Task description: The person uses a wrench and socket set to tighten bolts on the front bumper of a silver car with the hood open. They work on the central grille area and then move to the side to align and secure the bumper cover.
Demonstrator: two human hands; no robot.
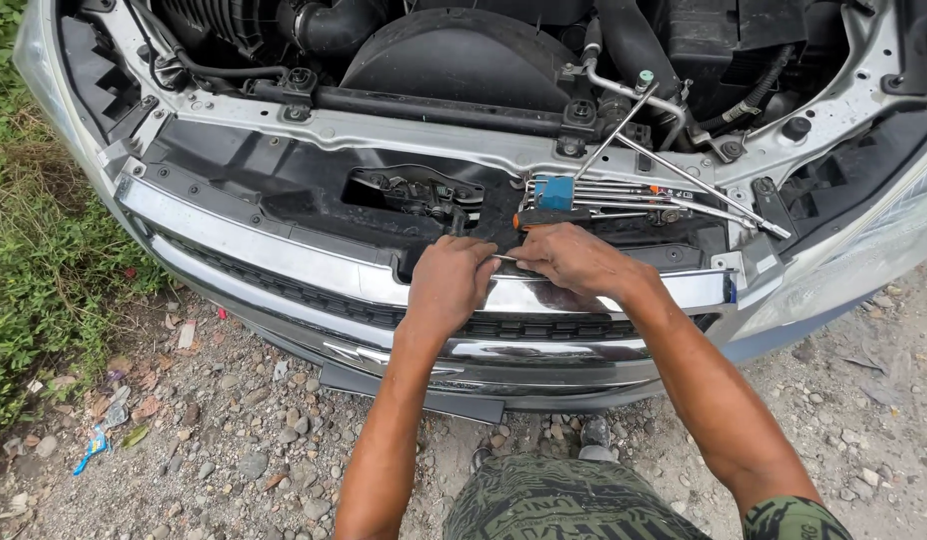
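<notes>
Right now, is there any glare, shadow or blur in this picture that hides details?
Head view: daylight is soft and even; the shiny chrome grille strip shows bright glare; the engine bay behind is dark; the left hand and right hand are sharp; the thin metal piece between them is too small to identify.

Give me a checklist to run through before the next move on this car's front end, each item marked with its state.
1. Both hands at the chrome grille trim: ok; left hand, right hand.
2. Slim metal tool gripped between the hands: ok.
3. Tool tip seated: cannot tell, hidden.
4. Spare tools within reach on the radiator support: ok.
5. Tools secure: not ok, lying loose.
6. Footing: gravel, uneven.
</notes>
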